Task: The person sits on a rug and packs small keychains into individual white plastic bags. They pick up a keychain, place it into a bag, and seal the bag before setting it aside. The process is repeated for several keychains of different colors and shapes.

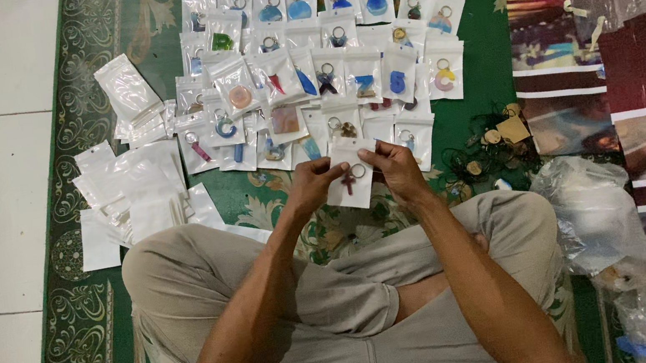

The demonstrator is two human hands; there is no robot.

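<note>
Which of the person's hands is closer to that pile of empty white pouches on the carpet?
Left. The left hand is just right of the empty pouches; the right hand is farther right.

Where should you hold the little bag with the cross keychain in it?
Probably by the top corners of the bag, one from each side, as the left hand and right hand do. It's flat and floppy, and the cross hangs lower down.

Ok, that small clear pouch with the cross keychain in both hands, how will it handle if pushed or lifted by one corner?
The pouch looks like thin glossy plastic, so probably floppy and a bit slippery. The left hand and right hand both pinch its top edge, which suggests it sags from one corner. The cross keychain inside likely weights the bottom.
</note>
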